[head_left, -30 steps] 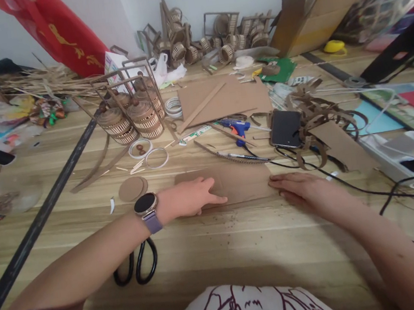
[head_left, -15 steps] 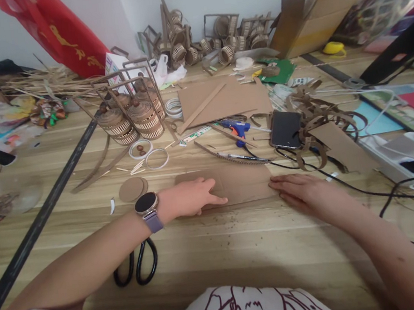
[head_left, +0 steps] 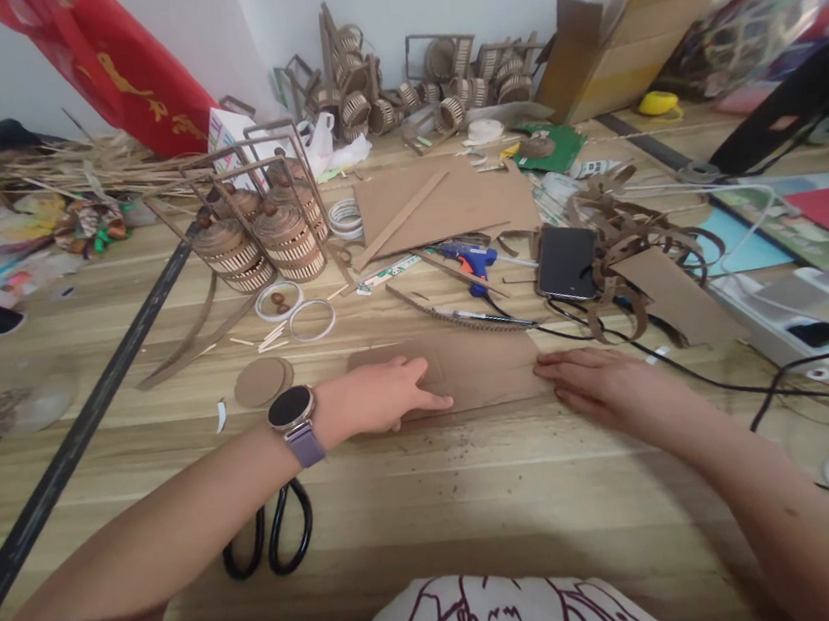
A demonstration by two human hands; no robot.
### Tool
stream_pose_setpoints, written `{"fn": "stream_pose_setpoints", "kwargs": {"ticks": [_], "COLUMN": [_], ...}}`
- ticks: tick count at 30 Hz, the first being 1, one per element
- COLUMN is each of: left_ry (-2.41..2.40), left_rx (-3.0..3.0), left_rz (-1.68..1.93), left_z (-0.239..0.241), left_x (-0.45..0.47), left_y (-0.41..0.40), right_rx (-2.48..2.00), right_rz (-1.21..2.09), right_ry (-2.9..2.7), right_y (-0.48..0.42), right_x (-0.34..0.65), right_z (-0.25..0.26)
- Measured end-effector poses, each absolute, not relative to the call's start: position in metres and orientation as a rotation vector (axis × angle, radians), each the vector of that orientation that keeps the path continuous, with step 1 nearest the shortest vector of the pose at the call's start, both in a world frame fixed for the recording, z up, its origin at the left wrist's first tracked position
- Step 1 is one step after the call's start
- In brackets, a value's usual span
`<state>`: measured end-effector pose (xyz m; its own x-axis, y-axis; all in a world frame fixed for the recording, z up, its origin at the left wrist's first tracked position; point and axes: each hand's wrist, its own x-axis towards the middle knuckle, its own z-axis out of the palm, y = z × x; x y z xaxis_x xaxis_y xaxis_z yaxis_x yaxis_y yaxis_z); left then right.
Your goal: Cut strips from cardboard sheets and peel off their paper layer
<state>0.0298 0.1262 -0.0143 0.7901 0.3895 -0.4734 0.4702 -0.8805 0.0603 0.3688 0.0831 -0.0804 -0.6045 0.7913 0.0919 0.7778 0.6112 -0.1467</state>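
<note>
Only my view nudges: left hand (head_left: 374,396), grip spread, presses flat cardboard (head_left: 486,367); right hand (head_left: 596,379) touches its right edge, grip I can't tell; far-left red bag's (head_left: 117,70) gold writing's unreadable.

Near: two hands (head_left: 380,395), one watch (head_left: 291,406), at least one card sheet (head_left: 486,367), one pair of scissors (head_left: 308,525). Left: two discs (head_left: 258,382), two loose rings (head_left: 313,338), two beads (head_left: 278,299), four lidded baskets (head_left: 289,242). Right: one glue gun (head_left: 475,261), one phone (head_left: 567,262). Far right: one box (head_left: 629,52); far left: one red bag (head_left: 121,79).
</note>
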Motion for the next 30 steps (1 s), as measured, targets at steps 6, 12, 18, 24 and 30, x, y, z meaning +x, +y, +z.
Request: {"fn": "stream_pose_setpoints", "kwargs": {"ticks": [6, 12, 18, 24, 30], "left_ry": [0.684, 0.689, 0.69, 0.686, 0.693], "left_rx": [2.799, 2.815, 2.798, 2.781, 2.806], "left_rz": [-0.676, -0.661, -0.682, -0.698, -0.685], "left_z": [-0.014, -0.014, -0.013, -0.012, -0.015], "left_x": [0.029, 0.029, 0.03, 0.031, 0.03], "left_y": [0.126, 0.126, 0.126, 0.126, 0.127], "right_rx": [-1.31, -1.302, -1.299, -1.303, -1.3], "right_rz": [0.2, 0.229, 0.261, 0.256, 0.239], "right_ry": [-2.711, -2.71, -2.713, -2.714, -2.726], "right_y": [0.087, 0.088, 0.09, 0.091, 0.091], "right_x": [0.368, 0.366, 0.366, 0.365, 0.366], "right_z": [-0.075, -0.07, -0.068, -0.069, -0.07]}}
